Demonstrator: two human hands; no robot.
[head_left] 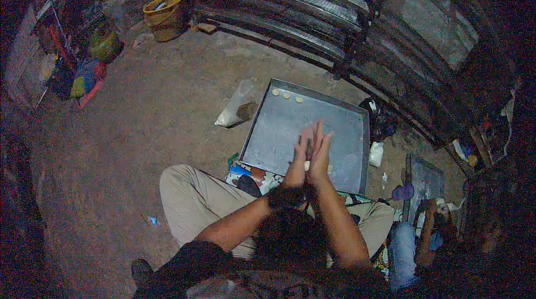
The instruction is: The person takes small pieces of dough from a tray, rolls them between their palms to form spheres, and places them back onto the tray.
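A person sits on a dirt floor, left hand and right hand pressed palm to palm, fingers pointing away from the body, squeezing a small pale dough piece between them. Its long axis cannot be told. Just beyond the hands lies a metal tray; three dough balls line its far edge.

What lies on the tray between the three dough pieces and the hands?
Bare tray surface; head view shows nothing between the dough pieces and the pressed-together left hand and right hand.
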